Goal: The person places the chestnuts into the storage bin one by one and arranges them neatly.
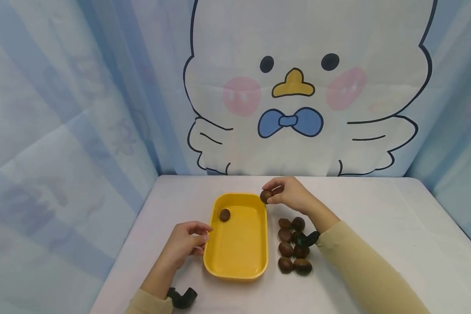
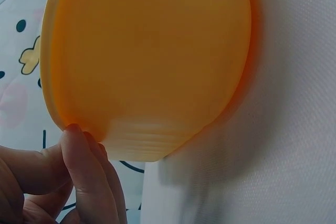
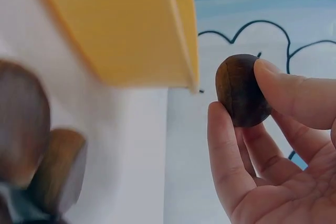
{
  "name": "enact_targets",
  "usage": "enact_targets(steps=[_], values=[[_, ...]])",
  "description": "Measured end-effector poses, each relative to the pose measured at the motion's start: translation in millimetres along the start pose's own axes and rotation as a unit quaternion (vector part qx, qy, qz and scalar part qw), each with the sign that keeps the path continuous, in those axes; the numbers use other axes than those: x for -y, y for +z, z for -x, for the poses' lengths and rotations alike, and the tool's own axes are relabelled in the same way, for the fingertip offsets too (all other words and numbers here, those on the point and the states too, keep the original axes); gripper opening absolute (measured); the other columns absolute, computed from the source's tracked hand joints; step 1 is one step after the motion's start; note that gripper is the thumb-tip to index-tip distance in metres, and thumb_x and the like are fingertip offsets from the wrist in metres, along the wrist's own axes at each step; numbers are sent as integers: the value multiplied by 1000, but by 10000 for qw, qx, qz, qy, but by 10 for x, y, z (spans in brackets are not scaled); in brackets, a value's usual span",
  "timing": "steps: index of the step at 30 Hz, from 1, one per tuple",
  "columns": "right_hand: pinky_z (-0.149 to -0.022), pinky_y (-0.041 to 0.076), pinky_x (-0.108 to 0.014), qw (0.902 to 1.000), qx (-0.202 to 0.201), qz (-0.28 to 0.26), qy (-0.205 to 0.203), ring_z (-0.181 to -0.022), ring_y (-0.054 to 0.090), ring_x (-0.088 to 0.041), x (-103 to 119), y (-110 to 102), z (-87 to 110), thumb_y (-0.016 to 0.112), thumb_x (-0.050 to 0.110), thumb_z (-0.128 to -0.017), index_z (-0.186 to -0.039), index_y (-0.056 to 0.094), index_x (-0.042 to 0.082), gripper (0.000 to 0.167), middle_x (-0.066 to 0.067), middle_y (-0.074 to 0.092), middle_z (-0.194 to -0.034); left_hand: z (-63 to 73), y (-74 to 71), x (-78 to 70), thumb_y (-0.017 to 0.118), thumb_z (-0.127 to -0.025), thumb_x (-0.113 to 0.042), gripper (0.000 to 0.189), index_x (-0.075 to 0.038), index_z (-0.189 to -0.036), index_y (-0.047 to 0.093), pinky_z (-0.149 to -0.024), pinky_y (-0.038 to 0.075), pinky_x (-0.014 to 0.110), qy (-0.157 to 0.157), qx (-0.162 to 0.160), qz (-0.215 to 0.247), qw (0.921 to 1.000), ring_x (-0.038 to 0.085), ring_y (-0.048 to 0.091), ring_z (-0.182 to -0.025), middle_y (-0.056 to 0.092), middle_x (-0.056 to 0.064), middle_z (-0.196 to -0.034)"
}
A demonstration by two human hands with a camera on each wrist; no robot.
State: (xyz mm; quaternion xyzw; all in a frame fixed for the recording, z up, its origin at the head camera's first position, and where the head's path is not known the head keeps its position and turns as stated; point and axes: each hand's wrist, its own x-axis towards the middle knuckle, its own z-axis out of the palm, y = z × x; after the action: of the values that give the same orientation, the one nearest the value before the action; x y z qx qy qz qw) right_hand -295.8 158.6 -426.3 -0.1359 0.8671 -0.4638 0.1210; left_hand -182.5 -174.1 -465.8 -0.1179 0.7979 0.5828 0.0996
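With thumb and fingertips my right hand (image 1: 292,194) pinches a dark brown chestnut (image 3: 242,90), held just off the far right corner of a yellow tray (image 1: 239,257). Inside that tray, near its far left, lies one chestnut (image 1: 225,215). My left hand (image 1: 186,242) holds the tray's left rim between thumb and fingers; the left wrist view shows the fingertips (image 2: 74,132) at the rim. Two columns of chestnuts (image 1: 285,249) lie to the right of the tray, below my right wrist, and the black wrist strap partly covers one of them.
The white table (image 1: 380,231) extends on both sides of the tray. Behind it hangs a curtain (image 1: 298,152) printed with a cartoon bird, and pale blue cloth (image 1: 55,152) borders the left side. A black wrist camera mount (image 1: 182,298) sits at my left wrist.
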Motion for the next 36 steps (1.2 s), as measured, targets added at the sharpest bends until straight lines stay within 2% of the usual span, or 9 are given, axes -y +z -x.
enact_targets(steps=[5, 12, 22, 36], values=[[-106, 61, -49, 9999, 120, -66, -76, -115, 72, -27, 107, 60, -33, 83, 13, -91, -128, 76, 12, 37, -9, 76, -129, -8, 18, -3, 75, -96, 1, 21, -7, -115, 80, -60, 63, 27, -57, -36, -79, 9999, 20, 63, -71, 68, 10, -102], [-107, 61, -50, 9998, 146, -84, -101, -116, 72, -27, 220, 148, -70, 82, 10, -91, -126, 77, 15, 36, -6, 76, -129, -54, 58, -11, 75, -96, 0, 20, -6, -114, 80, -61, 63, 27, 59, 103, -38, 9999, 20, 63, -71, 68, 10, -101], [-105, 62, -44, 9985, 397, -249, -293, -112, 73, -23, 390, 422, -188, 82, 8, -92, -121, 79, 20, 31, -2, 78, -122, -13, 11, 2, 75, -96, 0, 21, -6, -115, 80, -61, 63, 28, -37, -12, -150, 9999, 21, 63, -72, 69, 11, -103], [-106, 61, -44, 9965, 597, -395, -424, -107, 73, -21, 512, 746, -311, 83, 5, -90, -115, 81, 18, 28, -1, 78, -115, -24, 10, 1, 74, -95, 2, 21, -6, -114, 80, -62, 63, 28, -24, 8, -157, 9999, 21, 63, -73, 70, 11, -102]])
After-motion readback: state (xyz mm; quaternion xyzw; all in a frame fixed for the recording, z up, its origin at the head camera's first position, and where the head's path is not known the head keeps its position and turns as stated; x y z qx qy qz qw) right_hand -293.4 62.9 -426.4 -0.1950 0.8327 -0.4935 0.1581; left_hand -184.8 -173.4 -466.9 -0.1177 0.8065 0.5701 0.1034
